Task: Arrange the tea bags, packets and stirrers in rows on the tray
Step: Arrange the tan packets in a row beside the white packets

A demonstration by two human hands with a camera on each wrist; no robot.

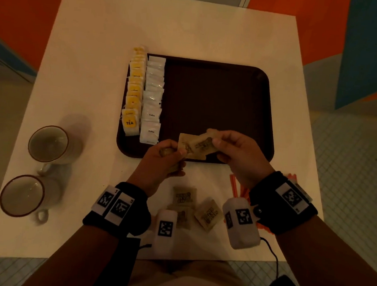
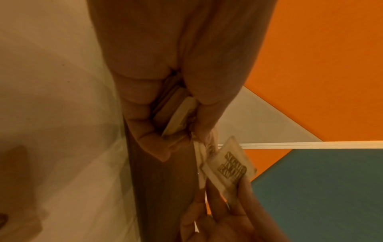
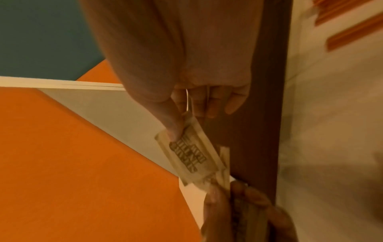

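Holding a small stack of brown sugar packets (image 1: 169, 153) in curled fingers, left hand (image 1: 159, 163) sits over the tray's near edge; right hand (image 1: 241, 157) pinches one brown packet (image 1: 202, 145) off that stack between thumb and fingers. Head view hides the stack in the fist. Left wrist view shows several packet edges wedged between fingers and thumb (image 2: 176, 117). Right wrist view shows the thumb (image 3: 172, 126) pressed on the pulled packet's printed face (image 3: 188, 152).

More brown packets (image 1: 184, 196) lie loose on the white table (image 1: 101, 34) near the wrists, partly hidden by the wrist cameras. Orange stirrers (image 1: 238, 187) sit behind the right wrist, mostly covered. Two mugs (image 1: 47, 144) stand left of the tray.

Brown tray (image 1: 220, 95) holds a column of yellow tea bags (image 1: 134, 93) along its left edge and a column of white coffee packets (image 1: 153, 99) just beside it.
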